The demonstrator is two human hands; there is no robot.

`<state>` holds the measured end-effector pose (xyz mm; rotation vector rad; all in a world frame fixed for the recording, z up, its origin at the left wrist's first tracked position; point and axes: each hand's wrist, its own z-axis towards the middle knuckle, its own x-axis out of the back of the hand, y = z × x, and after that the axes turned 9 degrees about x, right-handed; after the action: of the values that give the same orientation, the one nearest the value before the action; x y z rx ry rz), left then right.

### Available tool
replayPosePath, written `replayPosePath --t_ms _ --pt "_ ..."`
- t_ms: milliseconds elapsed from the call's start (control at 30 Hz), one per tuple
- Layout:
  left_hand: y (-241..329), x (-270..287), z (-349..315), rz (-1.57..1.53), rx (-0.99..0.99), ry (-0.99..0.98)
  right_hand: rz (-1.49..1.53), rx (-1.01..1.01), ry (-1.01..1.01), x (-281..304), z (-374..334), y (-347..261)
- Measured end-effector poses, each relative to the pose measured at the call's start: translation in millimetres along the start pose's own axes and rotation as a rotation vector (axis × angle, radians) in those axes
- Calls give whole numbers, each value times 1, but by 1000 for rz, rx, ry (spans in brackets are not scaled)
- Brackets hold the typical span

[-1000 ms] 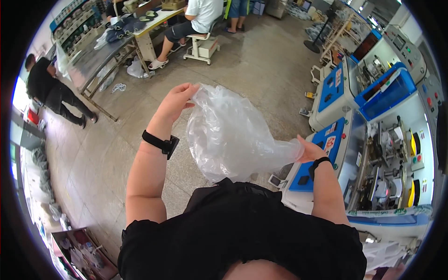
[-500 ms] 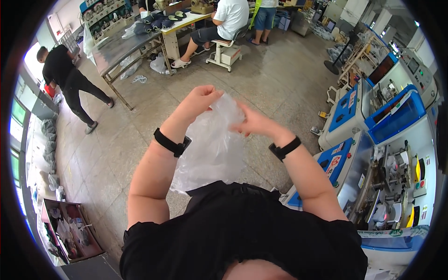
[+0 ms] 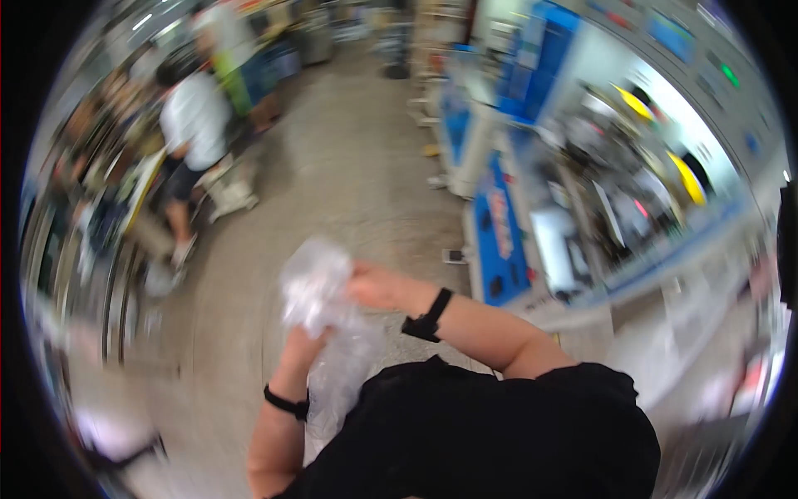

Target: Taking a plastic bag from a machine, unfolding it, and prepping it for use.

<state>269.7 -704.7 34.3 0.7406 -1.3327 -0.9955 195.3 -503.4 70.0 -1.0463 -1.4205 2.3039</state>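
Observation:
A clear plastic bag (image 3: 316, 283) hangs crumpled in front of my body, its lower part (image 3: 345, 378) trailing down toward my black shirt. My left hand (image 3: 307, 341) is closed on the bag at its gathered middle. Higher up and to the right, my right hand (image 3: 374, 284) grips the bag's bunched upper part, its fingers partly hidden by the plastic and smeared by motion. Both wrists carry black bands.
At the right stand blue and white machines (image 3: 499, 241) with an open bay of metal parts (image 3: 615, 179). A person in a white top (image 3: 195, 121) sits at a workbench on the left; another person (image 3: 237, 62) stands behind. Grey floor (image 3: 349, 166) runs between.
My view has swung to the right, bringing the machines closer. The bag, spread out before, is now bunched up, with my left hand lower than my right.

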Motion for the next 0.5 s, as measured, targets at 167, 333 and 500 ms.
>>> replayPosePath --t_ms 167,333,500 --pt "-12 -19 68 -138 -3 -48 -354 -200 47 39 -94 -30" --pt "37 -125 86 87 -331 -581 -858 2 816 -2 -173 -12" --pt "152 -206 36 -14 -971 -1139 94 470 849 -72 -259 -7"
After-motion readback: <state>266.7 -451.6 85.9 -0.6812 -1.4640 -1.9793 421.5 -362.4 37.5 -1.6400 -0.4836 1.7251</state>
